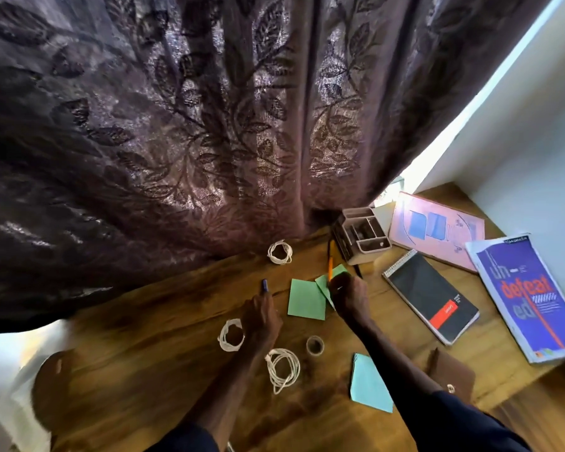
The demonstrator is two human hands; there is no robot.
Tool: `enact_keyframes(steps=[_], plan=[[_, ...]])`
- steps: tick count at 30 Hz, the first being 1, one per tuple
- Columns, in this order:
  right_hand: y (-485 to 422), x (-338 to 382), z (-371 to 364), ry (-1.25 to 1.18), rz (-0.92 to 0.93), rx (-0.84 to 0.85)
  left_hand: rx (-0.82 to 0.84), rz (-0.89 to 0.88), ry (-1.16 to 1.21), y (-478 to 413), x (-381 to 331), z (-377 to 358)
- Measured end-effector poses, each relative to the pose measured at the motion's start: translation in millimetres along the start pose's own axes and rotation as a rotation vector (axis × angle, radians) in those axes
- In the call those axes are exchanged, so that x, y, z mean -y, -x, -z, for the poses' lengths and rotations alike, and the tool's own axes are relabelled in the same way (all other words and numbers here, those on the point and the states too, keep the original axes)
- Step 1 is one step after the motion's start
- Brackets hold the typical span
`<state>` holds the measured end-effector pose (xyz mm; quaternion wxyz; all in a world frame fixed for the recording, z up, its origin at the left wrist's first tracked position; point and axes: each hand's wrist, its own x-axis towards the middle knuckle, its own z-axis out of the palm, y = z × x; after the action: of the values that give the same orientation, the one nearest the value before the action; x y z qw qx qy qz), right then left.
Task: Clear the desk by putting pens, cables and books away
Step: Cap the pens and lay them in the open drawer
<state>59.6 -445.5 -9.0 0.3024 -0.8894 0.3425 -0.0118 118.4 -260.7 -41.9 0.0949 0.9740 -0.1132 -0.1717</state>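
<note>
The orange pen point(330, 265) stands nearly upright in the right hand point(349, 296), whose fingers are curled round its lower end. A dark pen point(358, 271) projects just beside it, apparently in the same grip. The left hand point(261, 313) pinches a blue pen point(265, 285), which protrudes beyond the fingers. The desk organizer point(362, 234) stands just beyond the right fingertips, compartments open upward. Bring each pen over a compartment, align it vertically, then release. Avoid dragging the green notes point(306, 300) lying between the hands. A coiled cable point(282, 368) beside the left wrist and a black notebook point(431, 298) right of the right hand lie on the desk point(144, 337), not yet put away.
</note>
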Motion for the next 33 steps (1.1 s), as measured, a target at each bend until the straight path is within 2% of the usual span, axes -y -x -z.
enact_keyframes(steps=[4,10,17,21,24,28,33], plan=[[-24.7,6.4,5.2,0.005,-0.012,-0.028,-0.037,0.015,0.062,1.5,2.5,-0.6],[-39.6,17.5,0.4,0.099,-0.141,0.051,-0.107,0.022,0.174,11.8,4.2,9.4],[-26.5,1.5,7.7,-0.066,-0.113,0.054,-0.137,0.045,0.332,18.7,-7.7,16.7],[10.2,-23.9,15.4,-0.248,-0.057,0.060,-0.069,0.012,0.431,32.9,-24.5,16.1],[44.8,-47.3,22.1,-0.342,-0.086,0.079,-0.008,-0.035,0.512,50.8,-42.6,11.1],[96.3,-85.1,38.3,-0.452,-0.116,0.085,0.236,-0.045,0.701,80.1,-72.8,-5.4],[156.6,-131.6,71.8,-0.491,-0.155,0.070,0.461,-0.186,0.774,122.1,-116.8,-26.9]])
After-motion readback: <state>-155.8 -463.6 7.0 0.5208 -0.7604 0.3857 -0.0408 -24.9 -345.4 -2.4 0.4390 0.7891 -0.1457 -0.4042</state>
